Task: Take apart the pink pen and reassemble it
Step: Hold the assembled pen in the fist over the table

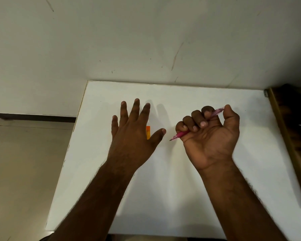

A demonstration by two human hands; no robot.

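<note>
Surface: white table (163, 197) fills the centre and lower frame; I see a wall above it, bare floor at lower left, a dark wooden edge at far right.
Right hand: right hand (210, 134), palm turned up toward the camera, fingers curled shut around the pink pen (181, 133). I read this as a fist grip made to steady the barrel, not a writing grip.
Pen position: held just right of frame centre, lying diagonally; dark tip pokes out at the lower left of the fist, the clear pink back end shows at upper right by the thumb. It looks lifted off the table, though I cannot be sure.
Pen condition: appears whole; no loose parts visible on the table, so I judge disassembly not yet begun.
Left hand: left hand (135, 129), left of centre, fingers spread and flat, palm down, holding nothing. Whether it rests on the surface or hovers I cannot tell.
Other item: a small orange object (148, 133) peeks out beside the left hand, between index finger and thumb; mostly covered, type unclear.
Likely reason for layout: tip end faces the free hand, which suits a two-handed twist or pull.
</note>
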